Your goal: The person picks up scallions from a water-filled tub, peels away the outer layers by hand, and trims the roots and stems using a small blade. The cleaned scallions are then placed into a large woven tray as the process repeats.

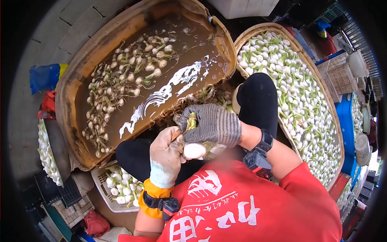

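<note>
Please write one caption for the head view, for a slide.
Gloved hands hold one white bulb, between a basin of brown water and a tray of white bulbs.

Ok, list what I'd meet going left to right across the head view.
Blue plastic bag → white basket of bulbs → gloved left hand → grey-gloved right hand → large tray of white bulbs → blue tub.

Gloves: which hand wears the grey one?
The right hand. Its glove is ribbed and grey; the left hand's is off-white with a pale blue-white cuff.
</note>
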A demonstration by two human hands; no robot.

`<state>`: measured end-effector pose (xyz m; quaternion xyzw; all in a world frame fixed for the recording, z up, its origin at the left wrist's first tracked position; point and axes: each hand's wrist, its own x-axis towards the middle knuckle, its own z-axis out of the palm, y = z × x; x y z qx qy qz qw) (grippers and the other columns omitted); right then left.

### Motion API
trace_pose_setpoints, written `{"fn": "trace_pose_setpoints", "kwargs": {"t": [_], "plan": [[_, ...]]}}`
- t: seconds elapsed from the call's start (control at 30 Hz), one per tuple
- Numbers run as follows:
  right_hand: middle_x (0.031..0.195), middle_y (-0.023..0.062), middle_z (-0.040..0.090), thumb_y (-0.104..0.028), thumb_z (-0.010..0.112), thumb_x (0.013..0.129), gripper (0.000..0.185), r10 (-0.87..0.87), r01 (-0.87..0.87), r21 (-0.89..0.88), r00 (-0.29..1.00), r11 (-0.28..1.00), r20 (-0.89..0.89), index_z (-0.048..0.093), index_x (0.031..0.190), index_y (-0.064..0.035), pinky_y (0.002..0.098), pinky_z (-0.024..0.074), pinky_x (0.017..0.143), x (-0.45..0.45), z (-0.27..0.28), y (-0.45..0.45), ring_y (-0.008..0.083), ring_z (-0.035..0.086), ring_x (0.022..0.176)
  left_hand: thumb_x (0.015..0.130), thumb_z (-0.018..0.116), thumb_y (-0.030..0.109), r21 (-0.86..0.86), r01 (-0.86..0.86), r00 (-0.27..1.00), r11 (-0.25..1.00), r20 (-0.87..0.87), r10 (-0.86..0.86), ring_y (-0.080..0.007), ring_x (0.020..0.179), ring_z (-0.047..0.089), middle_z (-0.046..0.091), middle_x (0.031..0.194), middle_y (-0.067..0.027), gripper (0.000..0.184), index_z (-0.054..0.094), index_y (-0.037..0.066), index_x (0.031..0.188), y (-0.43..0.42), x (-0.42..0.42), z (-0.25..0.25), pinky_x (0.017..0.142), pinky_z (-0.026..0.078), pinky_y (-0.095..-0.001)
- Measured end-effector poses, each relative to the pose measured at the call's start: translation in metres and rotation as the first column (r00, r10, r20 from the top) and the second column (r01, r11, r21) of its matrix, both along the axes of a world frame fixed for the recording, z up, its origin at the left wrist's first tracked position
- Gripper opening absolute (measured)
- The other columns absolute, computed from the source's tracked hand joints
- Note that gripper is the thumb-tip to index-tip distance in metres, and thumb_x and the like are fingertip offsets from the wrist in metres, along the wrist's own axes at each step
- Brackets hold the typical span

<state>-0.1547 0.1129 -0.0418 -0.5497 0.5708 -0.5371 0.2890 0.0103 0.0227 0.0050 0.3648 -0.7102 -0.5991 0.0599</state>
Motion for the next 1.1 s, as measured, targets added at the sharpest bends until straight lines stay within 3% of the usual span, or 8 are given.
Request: {"fn": "trace_pose_setpoints", "kwargs": {"t": [0.3, 0.4, 0.6, 0.7, 0.77, 0.83, 1.0, 1.1], "plan": [[0.1, 0.0069, 0.066, -0.025, 0.076, 0.077, 0.035, 0.076, -0.157, 0.185, 0.921, 0.97, 0.381, 0.065, 0.103, -0.0053, 0.0303, 0.0501, 0.084, -0.011, 0.015, 0.019, 0.0156, 0.062, 0.094, 0.102, 0.051, 0.016, 0.342, -0.034, 0.994, 0.939, -0.083, 0.066, -0.0066, 0.059, 0.058, 0.064, 0.084, -0.0041, 0.02, 0.059, -0.001, 0.106, 0.008, -0.002, 0.001, 0.051, 0.047, -0.0193], [0.105, 0.0084, 0.064, -0.013, 0.075, 0.076, 0.027, 0.072, -0.091, 0.026, 0.907, 0.996, 0.416, 0.066, 0.1, -0.004, 0.03, 0.0497, 0.085, -0.013, 0.007, 0.029, 0.0167, 0.061, 0.099, 0.1, 0.052, 0.013, -0.416, 0.251, 0.922, 0.874, -0.174, -0.347, -0.0109, 0.089, 0.064, 0.064, 0.104, -0.0079, 0.023, 0.056, -0.004, 0.115, -0.003, 0.003, -0.001, 0.07, 0.054, -0.024], [0.106, 0.0098, 0.063, 0.003, 0.068, 0.075, 0.015, -0.388, 0.407, -0.043, 0.894, 0.913, 0.224, 0.068, 0.089, -0.004, 0.0339, 0.0524, 0.083, -0.055, -0.022, 0.05, 0.0237, 0.064, 0.092, 0.1, 0.044, 0.01, 0.704, 0.185, 0.761, 0.686, -0.545, 0.353, -0.0149, 0.065, 0.054, 0.054, 0.082, -0.0053, 0.013, 0.053, 0.002, 0.096, -0.05, 0.022, -0.009, 0.06, 0.054, -0.03], [0.094, 0.0087, 0.064, 0.0, 0.063, 0.082, 0.009, -0.834, 0.835, -0.075, 0.531, 0.545, -0.15, 0.065, 0.091, 0.0001, 0.0293, 0.0505, 0.076, -0.098, 0.006, 0.053, 0.0165, 0.062, 0.086, 0.087, 0.062, 0.012, -0.061, 0.223, 0.975, 0.973, -0.006, -0.224, -0.022, 0.084, 0.068, 0.064, 0.115, -0.0183, 0.039, 0.056, -0.001, 0.124, -0.056, 0.014, -0.075, 0.071, 0.055, -0.033], [0.093, 0.0086, 0.065, 0.004, 0.064, 0.082, 0.013, -0.954, 0.885, -0.362, 0.246, 0.293, -0.171, 0.064, 0.094, -0.002, 0.0291, 0.0506, 0.076, -0.14, 0.002, 0.063, 0.0163, 0.063, 0.085, 0.089, 0.068, 0.021, -0.548, 0.619, 0.782, 0.562, 0.498, -0.376, -0.0175, 0.078, 0.066, 0.065, 0.107, -0.0126, 0.043, 0.057, 0.01, 0.128, -0.048, 0.004, -0.072, 0.07, 0.053, -0.0266], [0.095, 0.0079, 0.066, 0.007, 0.064, 0.081, 0.016, -0.943, 0.896, -0.39, 0.087, 0.215, -0.32, 0.063, 0.094, -0.003, 0.0302, 0.0514, 0.077, -0.153, 0.007, 0.072, 0.0175, 0.063, 0.085, 0.09, 0.068, 0.024, -0.272, 0.539, 0.835, 0.797, 0.294, -0.465, -0.017, 0.076, 0.064, 0.066, 0.102, -0.011, 0.044, 0.057, 0.014, 0.13, -0.055, -0.005, -0.071, 0.07, 0.052, -0.0286], [0.09, 0.0095, 0.066, -0.011, 0.064, 0.082, 0.01, -0.479, 0.515, 0.27, 0.857, 0.813, -0.191, 0.066, 0.091, -0.0078, 0.0355, 0.0513, 0.079, -0.085, -0.008, 0.025, 0.0285, 0.064, 0.085, 0.095, 0.059, 0.028, -0.458, 0.352, 0.936, 0.817, 0.183, -0.3, -0.0182, 0.084, 0.065, 0.07, 0.097, -0.0096, 0.026, 0.069, 0.009, 0.111, -0.097, -0.029, -0.061, 0.078, 0.052, -0.0302], [0.104, 0.0152, 0.068, -0.025, 0.069, 0.08, 0.036, 0.229, 0.106, 0.692, 0.898, 0.714, -0.375, 0.068, 0.111, -0.0083, 0.044, 0.0509, 0.084, -0.055, -0.056, 0.006, 0.0338, 0.065, 0.094, 0.099, 0.053, 0.031, -0.262, 0.061, 0.971, 0.963, 0.237, 0.003, -0.0191, 0.091, 0.067, 0.069, 0.105, -0.0078, 0.031, 0.064, 0.011, 0.121, -0.16, -0.041, -0.082, 0.077, 0.054, -0.0315]]}}
